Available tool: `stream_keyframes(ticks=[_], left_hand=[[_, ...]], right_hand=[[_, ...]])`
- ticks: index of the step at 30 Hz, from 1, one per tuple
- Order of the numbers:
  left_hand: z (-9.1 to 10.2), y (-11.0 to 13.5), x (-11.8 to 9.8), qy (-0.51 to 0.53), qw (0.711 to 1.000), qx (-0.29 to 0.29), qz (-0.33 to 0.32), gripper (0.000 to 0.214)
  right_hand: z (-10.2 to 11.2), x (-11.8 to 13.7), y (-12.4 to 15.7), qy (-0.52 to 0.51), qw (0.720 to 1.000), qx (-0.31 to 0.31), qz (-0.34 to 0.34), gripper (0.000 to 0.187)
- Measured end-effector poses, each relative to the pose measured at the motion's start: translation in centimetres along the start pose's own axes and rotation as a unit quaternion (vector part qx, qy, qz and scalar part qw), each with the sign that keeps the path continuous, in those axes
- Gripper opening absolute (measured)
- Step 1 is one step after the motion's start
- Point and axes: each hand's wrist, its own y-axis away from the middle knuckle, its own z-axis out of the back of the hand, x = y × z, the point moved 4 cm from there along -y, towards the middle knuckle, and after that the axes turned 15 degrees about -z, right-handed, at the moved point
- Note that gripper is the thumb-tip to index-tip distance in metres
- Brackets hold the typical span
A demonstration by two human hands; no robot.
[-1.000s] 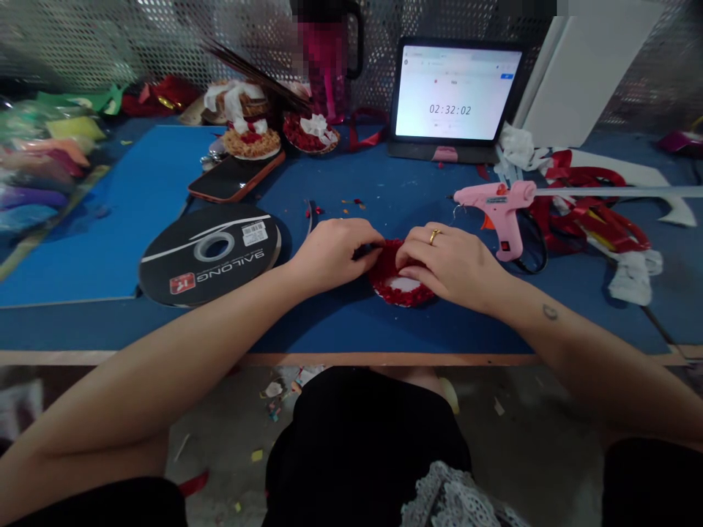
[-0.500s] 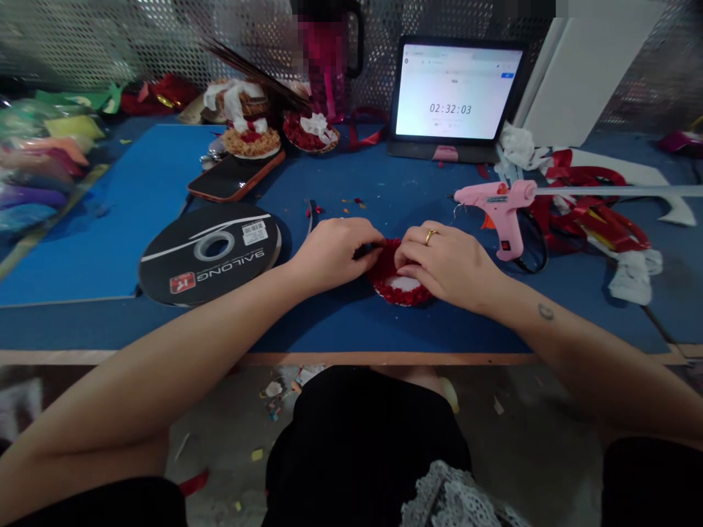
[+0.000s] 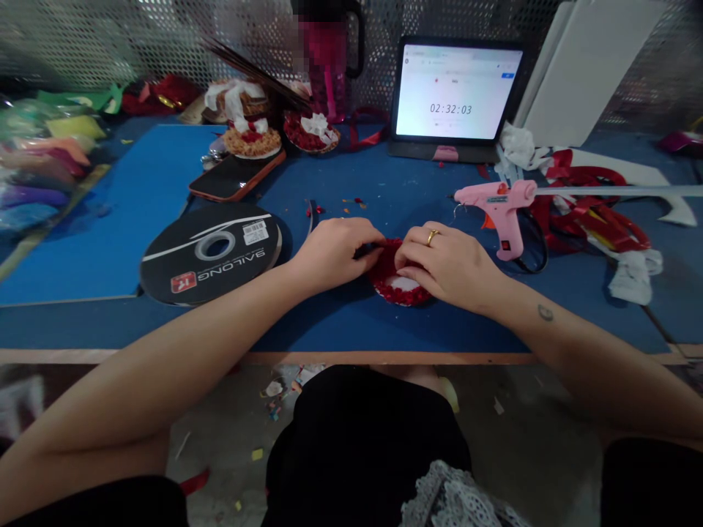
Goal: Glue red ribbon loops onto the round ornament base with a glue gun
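A round red ruffled decoration with a white centre (image 3: 405, 295) lies on the blue table in front of me. My left hand (image 3: 339, 250) grips its left edge, thumb and fingers pinched together. From the right, my right hand (image 3: 447, 260), with a ring on one finger, curls over it and presses its fingertips onto the red ruffle near the white middle. Both hands hide much of its upper and right side. To the right rests a pink glue gun (image 3: 502, 205) with a long clear glue stick in its back.
A black ribbon spool (image 3: 242, 271) and a phone (image 3: 236, 176) lie to the left. Finished-looking tan and red decorations (image 3: 251, 139) sit behind. At the back stands a tablet (image 3: 458, 95) showing a timer. Red ribbons (image 3: 582, 183) are heaped at right, bagged coloured items (image 3: 44, 161) at far left.
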Motion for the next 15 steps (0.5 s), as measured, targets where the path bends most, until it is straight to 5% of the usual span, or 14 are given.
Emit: stream_keyframes(ticks=[7,15], left_hand=[[0.0,0.0,0.0,-0.006,1.000,0.007,0.005,0.018],[0.0,0.0,0.1,-0.009,1.000,0.007,0.002,0.018]], right_hand=[[0.1,-1.2,0.0,-0.110,0.993,0.012,-0.028,0.010],[-0.2,-1.1,0.0,-0.100,0.995,0.013,-0.026,0.006]])
